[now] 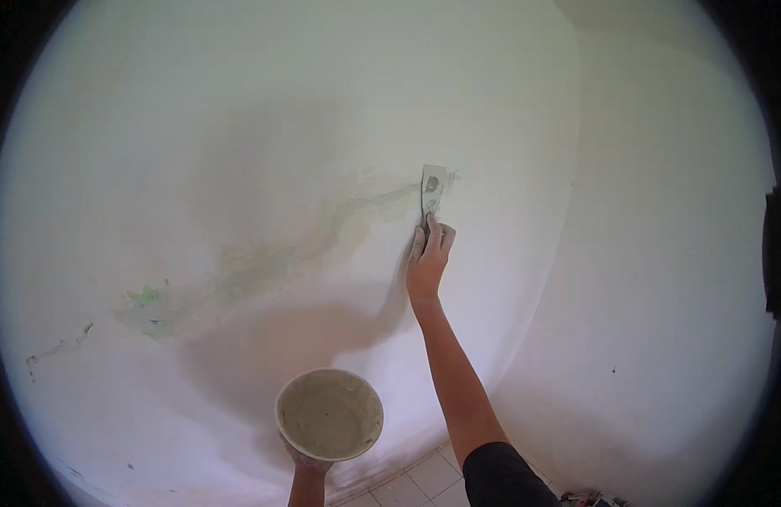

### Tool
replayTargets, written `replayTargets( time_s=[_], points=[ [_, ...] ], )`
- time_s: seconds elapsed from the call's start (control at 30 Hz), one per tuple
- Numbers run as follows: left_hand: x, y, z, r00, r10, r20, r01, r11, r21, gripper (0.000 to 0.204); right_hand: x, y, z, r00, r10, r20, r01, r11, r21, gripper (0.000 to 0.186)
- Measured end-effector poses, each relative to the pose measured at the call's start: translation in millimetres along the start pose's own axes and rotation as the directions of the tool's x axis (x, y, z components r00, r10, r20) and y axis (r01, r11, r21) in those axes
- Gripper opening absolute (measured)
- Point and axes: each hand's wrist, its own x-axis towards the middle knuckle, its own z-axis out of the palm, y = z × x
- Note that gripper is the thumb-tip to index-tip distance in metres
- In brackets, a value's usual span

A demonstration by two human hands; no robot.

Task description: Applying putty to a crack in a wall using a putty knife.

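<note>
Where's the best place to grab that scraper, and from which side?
By the handle of the scraper, probably from below: its flat blade points up along the wall, leaving the lower end for gripping, where the right hand holds it.

No lettering, number, label or sign can be read in this view.

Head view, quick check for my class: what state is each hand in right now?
Left hand: holding the round bowl from below, fingers mostly hidden.
Right hand: closed, holding the flat-bladed scraper by its handle.
</note>
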Motion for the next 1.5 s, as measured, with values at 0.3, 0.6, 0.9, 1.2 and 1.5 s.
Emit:
replayTargets(
  time_s=[0.3, 0.6, 0.9, 1.2, 1.5],
  points=[
    [-7, -10, -9, 0.996, -0.067, -0.057, 0.063, 0.995, -0.071, 0.077, -29, 4, -22, 0.981, 0.001, 0.195, 0.008, 0.999, -0.044, 0.034],
    [-18, -5, -18, 0.990, -0.105, -0.092, 0.097, 0.992, -0.086, 0.076, 10, -16, -39, 0.991, -0.083, 0.109, 0.090, 0.995, -0.053, 0.044],
    [-23, 0, 13, 0.995, -0.030, -0.099, 0.018, 0.993, -0.115, 0.073, -22, -11, -34, 0.967, -0.016, 0.255, 0.065, 0.981, -0.185, 0.039],
    [-17, -2, 8, 0.999, -0.004, -0.049, 0.002, 0.999, -0.037, 0.075, 17, -32, -44, 0.962, -0.032, 0.270, 0.072, 0.987, -0.141, 0.042],
    [9, -2, 7, 0.998, -0.063, -0.001, 0.063, 0.992, -0.107, 0.075, -21, -19, -57, 0.959, -0.077, 0.274, 0.127, 0.977, -0.170, 0.035]
  ],
)
